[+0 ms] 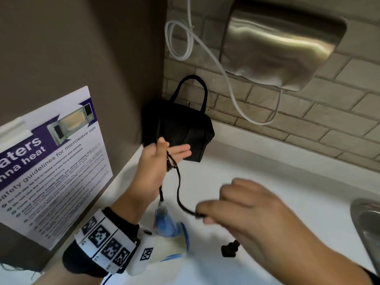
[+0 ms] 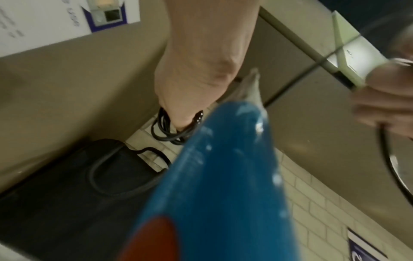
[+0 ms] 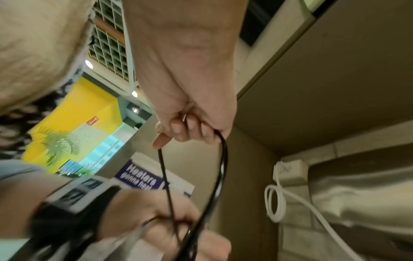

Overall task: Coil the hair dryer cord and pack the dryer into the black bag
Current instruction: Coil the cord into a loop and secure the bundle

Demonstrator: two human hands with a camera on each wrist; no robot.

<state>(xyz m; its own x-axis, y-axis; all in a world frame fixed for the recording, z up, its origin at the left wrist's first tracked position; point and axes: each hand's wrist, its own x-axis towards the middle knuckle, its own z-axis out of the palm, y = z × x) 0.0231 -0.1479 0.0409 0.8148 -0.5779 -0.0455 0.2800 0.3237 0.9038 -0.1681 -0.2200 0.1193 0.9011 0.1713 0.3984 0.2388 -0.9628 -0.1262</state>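
Note:
My left hand is raised over the counter with straight fingers and the thumb up. Loops of the black cord lie round its palm. The blue and white hair dryer hangs below that hand by its cord, and its blue body fills the left wrist view. My right hand pinches the cord further along, to the right and lower; its curled fingers show in the right wrist view. The black plug is under the right hand. The black bag stands in the corner behind the left hand.
A steel hand dryer with a looped white cable hangs on the brick wall. A microwave safety poster leans at the left. A metal sink is set into the white counter at the right.

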